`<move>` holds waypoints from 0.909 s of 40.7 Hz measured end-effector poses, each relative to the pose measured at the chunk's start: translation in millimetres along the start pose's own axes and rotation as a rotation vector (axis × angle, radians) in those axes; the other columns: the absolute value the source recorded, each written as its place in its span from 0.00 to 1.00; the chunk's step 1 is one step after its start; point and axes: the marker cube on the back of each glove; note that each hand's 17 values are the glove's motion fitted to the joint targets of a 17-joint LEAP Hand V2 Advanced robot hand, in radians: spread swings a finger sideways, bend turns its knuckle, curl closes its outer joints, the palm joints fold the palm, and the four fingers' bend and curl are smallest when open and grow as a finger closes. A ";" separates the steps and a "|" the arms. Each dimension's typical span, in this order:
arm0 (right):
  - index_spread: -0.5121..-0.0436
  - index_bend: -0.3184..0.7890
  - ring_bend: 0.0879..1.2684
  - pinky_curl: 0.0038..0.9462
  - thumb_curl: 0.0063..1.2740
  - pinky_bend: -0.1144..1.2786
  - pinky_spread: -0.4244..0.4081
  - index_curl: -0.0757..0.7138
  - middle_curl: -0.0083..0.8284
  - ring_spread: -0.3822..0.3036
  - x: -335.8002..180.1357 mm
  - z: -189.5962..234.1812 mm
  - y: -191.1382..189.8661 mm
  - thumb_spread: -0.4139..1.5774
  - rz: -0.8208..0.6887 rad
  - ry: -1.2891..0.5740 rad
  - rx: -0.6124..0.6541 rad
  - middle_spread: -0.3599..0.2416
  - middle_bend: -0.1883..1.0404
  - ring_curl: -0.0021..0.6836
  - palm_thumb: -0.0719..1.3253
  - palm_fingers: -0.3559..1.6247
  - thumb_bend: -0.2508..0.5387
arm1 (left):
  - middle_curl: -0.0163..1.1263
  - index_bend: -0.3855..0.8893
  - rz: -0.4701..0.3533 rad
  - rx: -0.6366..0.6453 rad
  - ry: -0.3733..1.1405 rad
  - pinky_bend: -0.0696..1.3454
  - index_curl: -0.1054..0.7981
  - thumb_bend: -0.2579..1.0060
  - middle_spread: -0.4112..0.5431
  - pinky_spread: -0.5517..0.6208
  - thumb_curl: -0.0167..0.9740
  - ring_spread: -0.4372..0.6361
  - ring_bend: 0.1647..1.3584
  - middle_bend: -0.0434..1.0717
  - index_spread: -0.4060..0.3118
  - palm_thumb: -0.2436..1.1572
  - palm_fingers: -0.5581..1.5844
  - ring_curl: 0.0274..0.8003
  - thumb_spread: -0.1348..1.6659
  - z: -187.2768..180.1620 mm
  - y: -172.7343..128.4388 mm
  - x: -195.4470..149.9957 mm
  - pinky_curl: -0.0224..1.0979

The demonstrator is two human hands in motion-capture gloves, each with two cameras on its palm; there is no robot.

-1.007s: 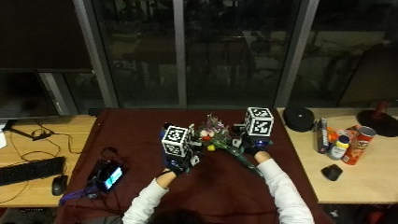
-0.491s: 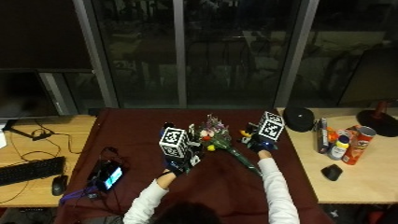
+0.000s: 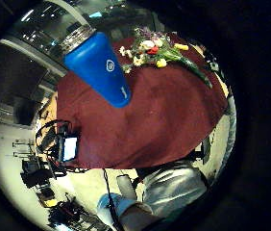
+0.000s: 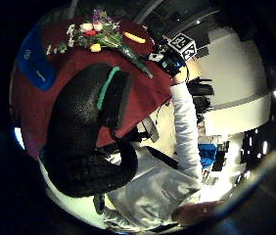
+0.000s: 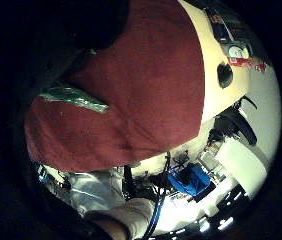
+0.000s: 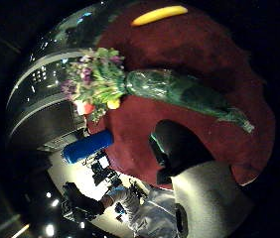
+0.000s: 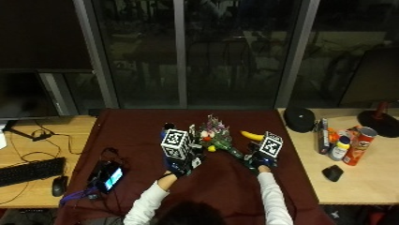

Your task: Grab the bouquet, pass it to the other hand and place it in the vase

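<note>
The bouquet, purple, red and yellow flowers in a green wrap, lies on the maroon cloth mid-table, stem end toward my right hand. That hand hovers low at the stem end; its thumb stays apart from the wrap, and the wrap's tip shows just beside the fingers. The tall vase stands upright on the cloth beside the flower heads, in front of my left hand. The left hand's fingers hang loosely curled and hold nothing.
A yellow banana lies just beyond the bouquet's stem. A phone-like device with cables sits at the cloth's left edge. Cans, bottles and a mouse stand on the wooden table to the right, a keyboard to the left.
My right hand has come back toward me and down, from beside the banana to the bouquet's stem end. The left hand has barely moved.
</note>
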 end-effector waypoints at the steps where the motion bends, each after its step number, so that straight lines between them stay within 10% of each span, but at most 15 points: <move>1: 0.76 0.33 0.58 0.38 0.25 0.67 0.74 0.18 0.43 0.59 -1.8 1.0 -1.4 0.73 -0.056 0.001 0.078 0.73 0.38 0.51 0.42 0.37 0.29 | 0.27 0.42 0.000 -0.001 0.001 0.29 0.45 0.19 0.65 0.76 0.28 0.72 0.30 0.21 0.58 0.34 0.40 0.30 0.74 0.3 0.0 -0.3 0.30; 21: 0.74 0.35 0.54 0.37 0.27 0.65 0.75 0.19 0.48 0.53 -7.8 42.2 -19.5 0.72 0.039 0.169 0.155 0.64 0.44 0.52 0.48 0.38 0.32 | 0.29 0.43 0.001 -0.013 0.001 0.28 0.46 0.19 0.65 0.76 0.29 0.72 0.30 0.20 0.57 0.34 0.41 0.31 0.74 3.7 0.4 -3.1 0.31; 37: 0.57 0.59 0.51 0.32 0.30 0.49 0.41 0.43 0.49 0.29 -18.7 32.4 -10.6 0.73 0.117 0.193 0.205 0.43 0.35 0.55 0.69 0.68 0.41 | 0.29 0.42 -0.016 -0.036 -0.004 0.27 0.47 0.19 0.64 0.76 0.29 0.72 0.29 0.20 0.57 0.34 0.41 0.31 0.74 5.3 -1.1 -7.5 0.31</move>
